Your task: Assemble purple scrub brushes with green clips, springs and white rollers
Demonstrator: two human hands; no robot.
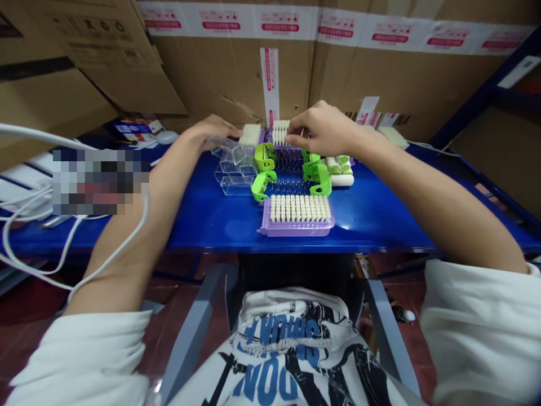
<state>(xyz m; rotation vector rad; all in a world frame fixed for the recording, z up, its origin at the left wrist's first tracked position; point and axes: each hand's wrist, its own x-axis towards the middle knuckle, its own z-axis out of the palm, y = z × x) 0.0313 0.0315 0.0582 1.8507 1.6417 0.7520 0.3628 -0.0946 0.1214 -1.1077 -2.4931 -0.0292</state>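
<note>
My right hand [324, 128] reaches over the far side of the blue table [211, 217], its fingertips pinched on white pegs in a purple tray [279, 133] at the back. My left hand [211, 128] lies beside another tray of white pegs [251, 135], fingers curled over clear plastic boxes [233, 166]; what it grips is hidden. Green clips [265, 157] on a wire rack [291, 175] sit between the hands. A full purple tray of white pegs [296, 215] lies nearest me.
White rolls [340, 169] lie right of the rack. Cardboard boxes [359, 73] wall off the back. White cables [51, 248] hang at the left over papers. A blue shelf frame [486, 96] stands at right.
</note>
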